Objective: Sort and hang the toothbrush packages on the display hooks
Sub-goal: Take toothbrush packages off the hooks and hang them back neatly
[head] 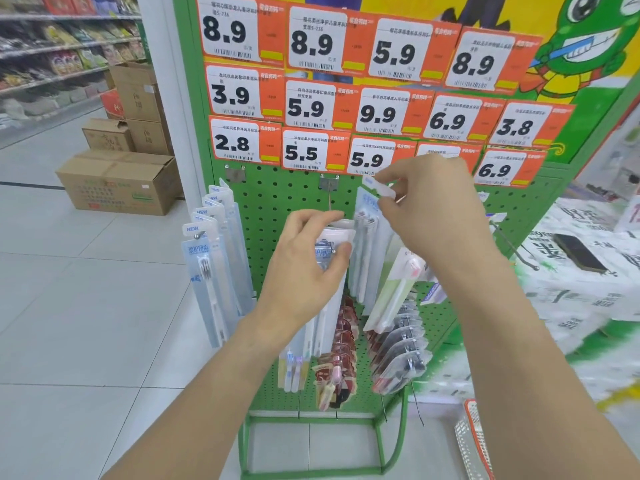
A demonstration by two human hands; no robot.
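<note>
Judging from the head view, the job looks roughly half done. On the green perforated metal display board point(277, 199), a full row of pale blue toothbrush packages point(214, 268) is already hung at the board's left edge, more clear packs point(367, 251) hang near the board's middle, and red and dark blister packs point(346, 348) fill the lower hooks. One thin bare metal hook point(330, 202) at the board's centre is still unfilled, and a long empty hook point(516, 247) sticks out off the board's right edge.

A stack of white-and-blue toothbrush packages point(332, 244) is gripped by the left hand point(304, 268), fingers curled round its top, right below that bare hook. The tab of a clear pack point(379, 187) is pinched by the right hand point(429, 202), higher up, just under the orange price tags point(377, 157). Both forearms are stretched forward toward the board.
</note>
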